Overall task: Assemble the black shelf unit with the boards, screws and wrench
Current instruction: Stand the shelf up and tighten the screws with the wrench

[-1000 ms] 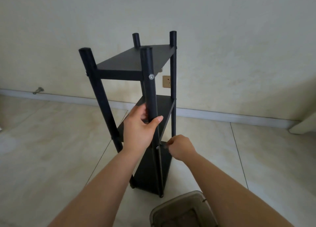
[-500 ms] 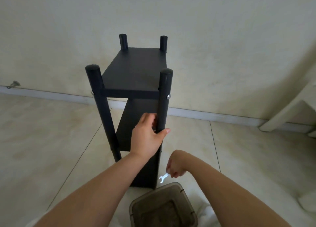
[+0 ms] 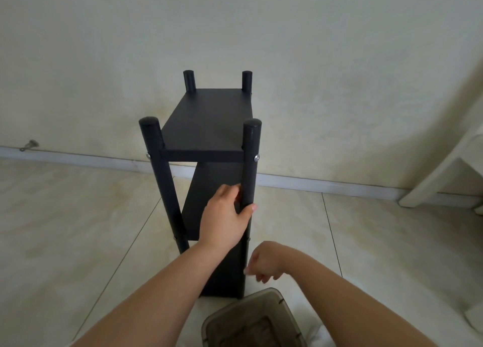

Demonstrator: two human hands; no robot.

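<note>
Black shelf unit [image 3: 209,127] stands upright on the tiled floor [image 3: 78,229] near the wall, 4 posts up, silver screws [image 3: 256,158] visible at the top board. Left hand [image 3: 224,220] grips the near right post [image 3: 249,163], thumb and fingers wrapped around it. Right hand [image 3: 264,264] is low beside that post above a brown plastic bin [image 3: 251,318], fingers curled; cannot tell whether it holds anything.

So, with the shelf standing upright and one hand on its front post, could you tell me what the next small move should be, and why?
Probably bring the right hand back to the lower joint of the front right post to check its screw. The left hand grips that post and steadies the shelf unit, while the right hand hovers, fingers curled, beside the post above the plastic container. Whether it holds the wrench cannot be told.
</note>
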